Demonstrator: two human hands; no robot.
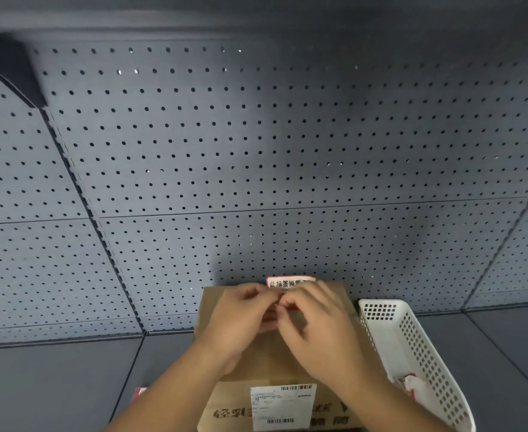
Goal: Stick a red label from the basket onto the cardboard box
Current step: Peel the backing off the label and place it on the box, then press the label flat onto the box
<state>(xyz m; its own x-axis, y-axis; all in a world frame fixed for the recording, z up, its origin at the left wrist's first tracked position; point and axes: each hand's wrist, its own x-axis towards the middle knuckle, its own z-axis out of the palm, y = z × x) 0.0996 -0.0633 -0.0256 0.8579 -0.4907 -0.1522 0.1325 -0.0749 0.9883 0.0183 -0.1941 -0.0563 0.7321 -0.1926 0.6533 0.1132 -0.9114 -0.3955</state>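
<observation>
A brown cardboard box (275, 366) stands on the grey shelf, with a white shipping label (283, 406) on its near side. Above the box's top, my left hand (240, 319) and my right hand (321, 335) meet, fingertips pinching a red-bordered label (289, 281) with black characters. Only the label's upper edge shows past my fingers. A white perforated basket (412, 347) stands right of the box, with more red and white labels (410, 385) in its bottom.
A grey pegboard wall (256, 166) rises right behind the box. The grey shelf floor (54, 385) stretches left and right. A small red and white scrap (139, 391) lies on the shelf left of my left forearm.
</observation>
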